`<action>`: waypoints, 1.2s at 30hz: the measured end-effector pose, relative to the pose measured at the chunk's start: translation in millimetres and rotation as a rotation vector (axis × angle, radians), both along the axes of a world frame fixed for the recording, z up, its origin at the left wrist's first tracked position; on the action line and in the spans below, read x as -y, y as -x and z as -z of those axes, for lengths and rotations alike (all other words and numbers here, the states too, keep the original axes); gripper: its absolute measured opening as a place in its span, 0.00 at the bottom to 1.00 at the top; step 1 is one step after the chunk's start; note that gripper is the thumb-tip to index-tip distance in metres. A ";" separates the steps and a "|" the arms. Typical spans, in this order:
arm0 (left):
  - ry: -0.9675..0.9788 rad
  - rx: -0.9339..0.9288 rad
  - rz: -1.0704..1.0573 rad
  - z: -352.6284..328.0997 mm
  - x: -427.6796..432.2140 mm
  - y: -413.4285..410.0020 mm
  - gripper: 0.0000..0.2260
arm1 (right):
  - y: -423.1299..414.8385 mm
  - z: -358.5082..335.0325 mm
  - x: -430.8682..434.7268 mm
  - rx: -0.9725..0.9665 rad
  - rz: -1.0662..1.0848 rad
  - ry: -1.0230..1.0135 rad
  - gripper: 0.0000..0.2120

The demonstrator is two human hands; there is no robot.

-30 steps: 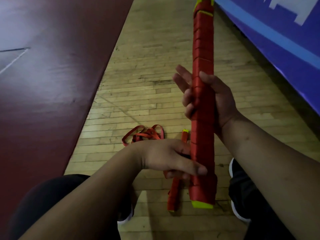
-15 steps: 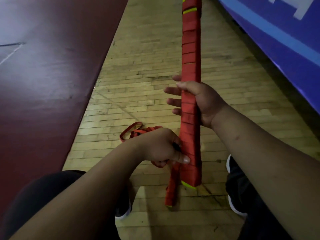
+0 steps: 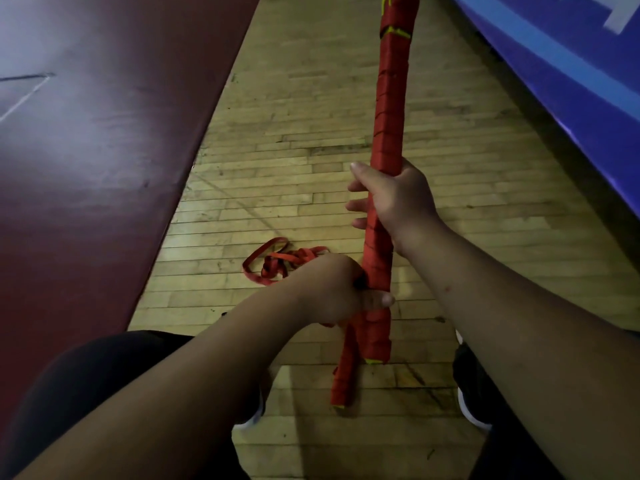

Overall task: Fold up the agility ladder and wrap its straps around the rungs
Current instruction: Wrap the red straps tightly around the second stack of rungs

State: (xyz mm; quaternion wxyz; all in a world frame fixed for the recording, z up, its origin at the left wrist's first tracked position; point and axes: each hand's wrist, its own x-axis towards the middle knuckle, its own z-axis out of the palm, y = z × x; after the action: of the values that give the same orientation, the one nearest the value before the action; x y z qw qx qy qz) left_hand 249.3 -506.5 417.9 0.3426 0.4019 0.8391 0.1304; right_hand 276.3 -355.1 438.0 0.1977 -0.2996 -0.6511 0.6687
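Note:
The folded ladder bundle (image 3: 390,109) is a long stack of yellow rungs wound in red strap, held nearly upright above the wooden floor. My right hand (image 3: 394,199) grips its middle, fingers curled around it. My left hand (image 3: 332,292) is closed around the bundle near its lower end, thumb across the front. A second strap-wrapped rung (image 3: 343,372) hangs beside the bundle's lower end, below my left hand. Loose red strap (image 3: 277,261) lies in a tangle on the floor to the left, partly hidden by my left hand.
A dark red mat (image 3: 104,150) covers the floor on the left. A blue padded wall panel (image 3: 561,71) runs along the right. My legs in black and my shoes (image 3: 467,407) flank the bundle's lower end on the wooden floor (image 3: 294,98).
My right hand has closed fully around the bundle, which has turned and tilted more upright. My left hand has moved from flat against it to a closed grip near the lower end.

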 end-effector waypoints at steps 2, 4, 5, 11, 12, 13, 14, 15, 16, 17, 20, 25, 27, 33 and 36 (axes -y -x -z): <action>-0.019 0.044 0.015 -5.9 2.4 3.9 0.23 | -1.5 -4.0 -2.2 -0.022 -0.013 0.044 0.14; -0.047 0.073 0.022 -8.5 5.7 7.6 0.21 | -3.4 -9.1 -4.3 -0.053 -0.034 0.138 0.15; -0.064 0.096 0.028 -9.0 7.2 9.8 0.20 | -4.7 -12.4 -5.6 -0.073 -0.053 0.198 0.15; -0.143 0.410 0.229 -22.9 18.8 21.6 0.10 | -19.0 -30.0 -13.4 -0.254 -0.292 0.526 0.24; -0.145 0.467 0.277 -24.7 20.7 21.3 0.09 | -20.9 -30.9 -15.3 -0.290 -0.351 0.572 0.25; -0.143 0.524 0.312 -25.0 22.1 20.4 0.08 | -21.9 -31.7 -17.2 -0.323 -0.417 0.620 0.26; -0.142 0.582 0.337 -25.5 22.4 18.5 0.06 | -22.4 -31.9 -18.8 -0.354 -0.481 0.667 0.26; -0.143 0.633 0.358 -25.9 22.4 16.6 0.05 | -22.9 -32.3 -19.5 -0.382 -0.535 0.709 0.27; -0.145 0.674 0.380 -26.2 22.0 14.6 0.05 | -23.3 -32.7 -19.6 -0.405 -0.577 0.742 0.27; -0.148 0.709 0.402 -26.0 21.7 13.3 0.05 | -23.6 -32.7 -19.4 -0.424 -0.609 0.764 0.27; -0.162 0.742 0.392 -25.4 20.7 12.4 0.04 | -23.0 -32.3 -21.2 -0.456 -0.623 0.768 0.21; -0.167 0.656 0.282 -24.8 17.5 18.4 0.05 | -20.8 -30.1 -27.5 -0.440 -0.534 0.689 0.19; -0.150 0.612 0.237 -25.7 17.2 20.6 0.04 | -20.0 -29.4 -27.6 -0.409 -0.483 0.636 0.21; -0.032 0.314 0.035 -15.8 10.9 19.6 0.03 | -11.6 -23.8 -19.4 -0.219 -0.300 0.434 0.20; -0.003 0.195 -0.018 -9.7 7.0 15.3 0.01 | -7.6 -16.2 -13.4 -0.178 -0.196 0.312 0.14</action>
State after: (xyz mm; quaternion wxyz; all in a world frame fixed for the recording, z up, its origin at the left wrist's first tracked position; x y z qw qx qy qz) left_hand 234.0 -513.4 427.6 0.4211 0.3803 0.8050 0.1730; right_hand 283.9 -341.7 454.2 0.1399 -0.2015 -0.5454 0.8014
